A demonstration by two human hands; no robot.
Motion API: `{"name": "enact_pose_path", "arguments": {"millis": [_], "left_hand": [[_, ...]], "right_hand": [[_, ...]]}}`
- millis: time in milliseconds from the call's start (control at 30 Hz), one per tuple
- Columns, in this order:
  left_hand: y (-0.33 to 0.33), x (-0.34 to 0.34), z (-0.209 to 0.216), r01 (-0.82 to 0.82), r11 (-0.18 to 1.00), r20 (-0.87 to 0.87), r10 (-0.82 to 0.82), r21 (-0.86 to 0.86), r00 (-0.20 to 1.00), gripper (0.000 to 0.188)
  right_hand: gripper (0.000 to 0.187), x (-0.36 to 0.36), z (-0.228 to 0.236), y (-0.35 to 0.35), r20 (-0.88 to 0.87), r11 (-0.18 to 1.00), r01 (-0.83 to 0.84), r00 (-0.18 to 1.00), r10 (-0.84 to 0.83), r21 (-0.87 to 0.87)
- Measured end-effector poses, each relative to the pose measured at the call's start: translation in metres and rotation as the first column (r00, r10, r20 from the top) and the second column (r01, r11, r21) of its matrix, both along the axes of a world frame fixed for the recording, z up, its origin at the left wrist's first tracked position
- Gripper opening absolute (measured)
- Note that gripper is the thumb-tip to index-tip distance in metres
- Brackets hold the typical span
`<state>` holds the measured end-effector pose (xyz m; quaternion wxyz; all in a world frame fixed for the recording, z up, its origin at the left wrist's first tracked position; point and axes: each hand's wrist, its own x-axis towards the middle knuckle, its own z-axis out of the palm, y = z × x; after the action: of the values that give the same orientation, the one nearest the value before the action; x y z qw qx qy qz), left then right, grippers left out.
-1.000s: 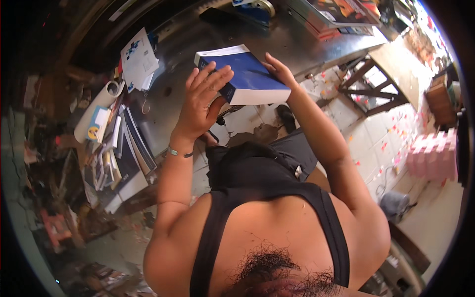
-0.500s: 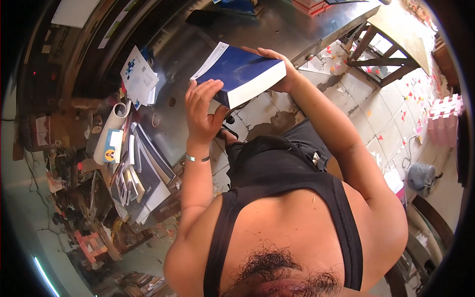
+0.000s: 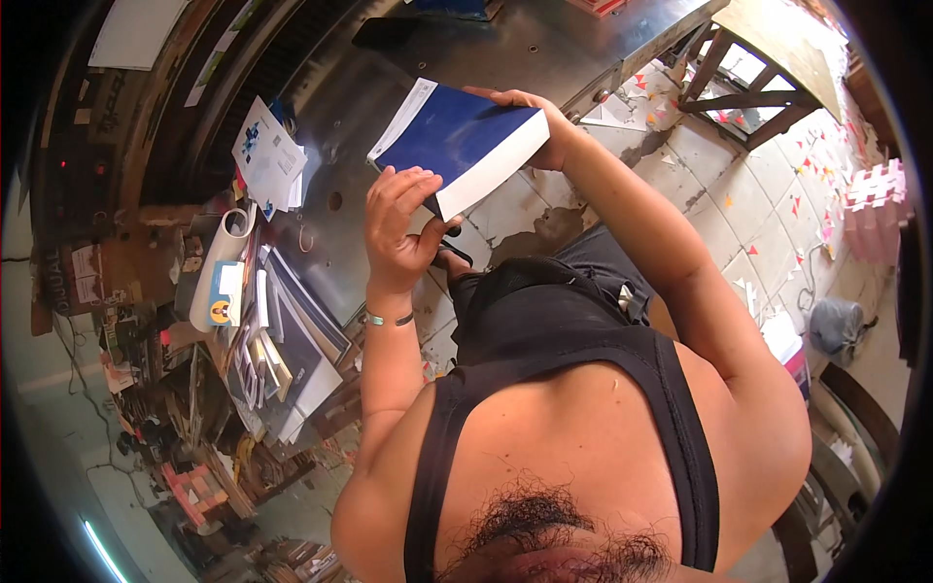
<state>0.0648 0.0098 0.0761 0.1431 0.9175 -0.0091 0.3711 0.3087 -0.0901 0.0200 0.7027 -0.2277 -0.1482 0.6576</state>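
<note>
A thick book (image 3: 457,131) with a blue cover and a white strip along its left side is held up in front of me, tilted. Its white page edges face toward me. My left hand (image 3: 400,223) grips the near left corner, fingers on the cover and thumb by the underside. At the far right corner, my right hand (image 3: 544,126) is wrapped around the edge, its lower fingers hidden beneath the book. Below the book lies the dark metal table (image 3: 350,126) of a machine.
Several books and magazines (image 3: 282,350) are piled left of me beside a rolled white sheet (image 3: 219,272). Printed papers (image 3: 270,155) lean above them. A wooden stool (image 3: 753,97) stands at far right, over tiles strewn with paper scraps. A pink stack (image 3: 875,209) is at the right edge.
The book has shifted slightly left and up in the picture, both hands still gripping it. The whole view has also shifted a little.
</note>
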Motion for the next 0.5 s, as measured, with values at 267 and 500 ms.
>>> {"name": "enact_pose_path", "arguments": {"millis": [267,500], "left_hand": [[-0.0028,0.0003,-0.0041,-0.038,0.999,0.058,0.039,-0.019,0.998,0.045],[-0.0027,0.0006,-0.005,-0.054,0.999,0.056,0.054,0.008,0.997,0.044]], "right_hand": [[0.064,-0.0028,-0.0027,0.0032,0.05,0.999,0.037,0.998,-0.035,-0.033],[0.064,-0.0019,-0.0036,0.0026,0.062,0.999,0.034,0.998,-0.032,-0.023]]}}
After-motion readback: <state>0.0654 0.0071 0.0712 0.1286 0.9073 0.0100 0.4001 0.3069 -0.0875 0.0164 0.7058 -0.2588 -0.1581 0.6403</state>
